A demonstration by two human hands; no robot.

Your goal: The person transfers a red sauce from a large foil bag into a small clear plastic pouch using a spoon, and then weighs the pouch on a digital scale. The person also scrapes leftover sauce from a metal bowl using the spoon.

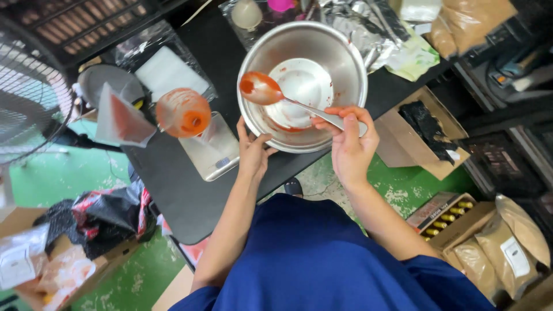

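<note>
Both bare forearms reach forward from the body. The left hand (pixel 252 151) is open, fingers extended and thumb spread. The right hand (pixel 349 141) is closed in a grip, thumb on top.

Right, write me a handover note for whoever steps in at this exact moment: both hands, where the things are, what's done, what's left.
Left hand: resting on the near rim of the steel mixing bowl, steadying it; no closed grip.
Right hand: grip shut on the handle of the metal spoon, whose head, carrying red sauce, is raised over the bowl's left rim.
Bowl: on the black table, nearly scraped out, only red smears inside.
Plastic container with red sauce: on the kitchen scale, left of the bowl.
Done: most sauce is out of the bowl.
Left: the spoonful and the last smears.
</note>
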